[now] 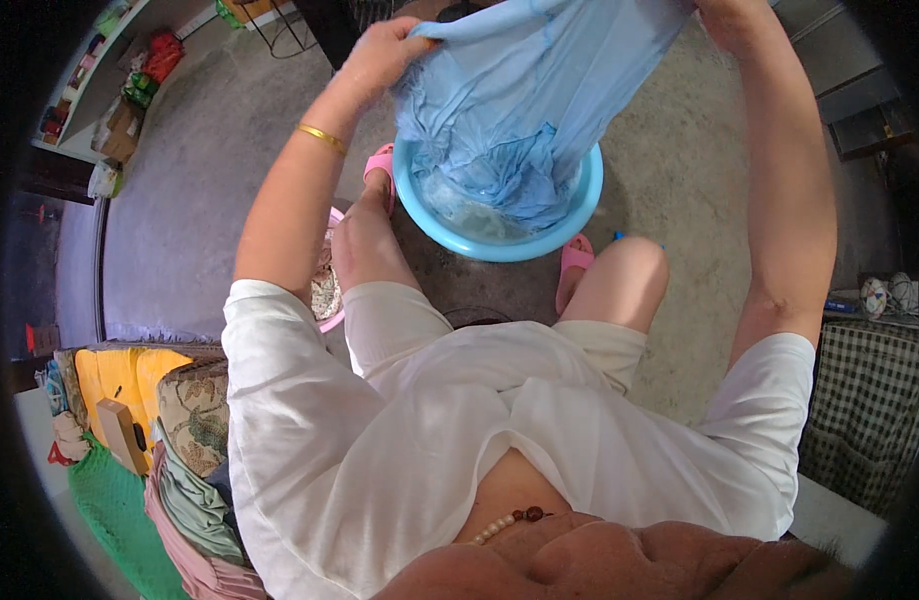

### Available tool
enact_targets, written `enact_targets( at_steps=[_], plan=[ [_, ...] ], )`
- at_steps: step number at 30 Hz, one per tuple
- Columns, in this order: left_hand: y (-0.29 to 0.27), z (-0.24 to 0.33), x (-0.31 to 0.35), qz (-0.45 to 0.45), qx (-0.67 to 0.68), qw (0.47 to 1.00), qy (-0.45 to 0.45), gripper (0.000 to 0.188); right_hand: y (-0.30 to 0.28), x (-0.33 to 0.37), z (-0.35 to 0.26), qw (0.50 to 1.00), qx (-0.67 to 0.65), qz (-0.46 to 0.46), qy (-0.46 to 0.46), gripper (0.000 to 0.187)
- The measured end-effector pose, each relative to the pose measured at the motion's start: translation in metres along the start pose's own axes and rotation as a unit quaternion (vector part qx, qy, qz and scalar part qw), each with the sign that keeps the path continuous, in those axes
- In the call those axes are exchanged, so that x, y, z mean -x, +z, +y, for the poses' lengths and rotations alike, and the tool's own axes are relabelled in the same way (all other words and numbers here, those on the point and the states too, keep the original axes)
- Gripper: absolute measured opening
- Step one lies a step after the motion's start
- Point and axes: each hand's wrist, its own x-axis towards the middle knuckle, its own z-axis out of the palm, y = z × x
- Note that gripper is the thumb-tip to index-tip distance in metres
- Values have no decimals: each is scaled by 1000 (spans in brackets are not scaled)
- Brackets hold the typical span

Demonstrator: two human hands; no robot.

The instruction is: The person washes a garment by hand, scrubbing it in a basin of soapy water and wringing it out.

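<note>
A wet light-blue garment (pixel 539 70) is stretched between my raised hands. Its lower folds hang down into a round blue basin (pixel 494 248) holding water. My left hand (pixel 387 55) is closed on the garment's left edge, with a gold bangle (pixel 322 137) on that wrist. At the top edge of the picture, my right hand (pixel 724 18) grips the opposite upper corner; its fingers are partly cut off and hidden. The basin stands on the floor between my feet, in pink slippers (pixel 576 262).
Beside my left leg is a pink basin (pixel 332 318) with patterned cloth in it. Folded clothes (pixel 194 500) and a yellow cushion (pixel 139 385) lie at the lower left. A checked cloth (pixel 869 400) hangs at the right. Shelves (pixel 99 75) stand at the far left.
</note>
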Motion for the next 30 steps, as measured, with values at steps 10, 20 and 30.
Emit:
enact_targets(
  at_steps=[10,20,30],
  plan=[
    [-10,97,-10,15,12,1000,15,10,-3,2,-33,990,-67,24,-123,13],
    [22,125,5,-271,145,947,89,19,62,-41,-36,959,175,2,-224,24],
    [14,107,20,-144,232,961,41,14,105,-10,108,965,-190,-88,-159,36]
  ],
)
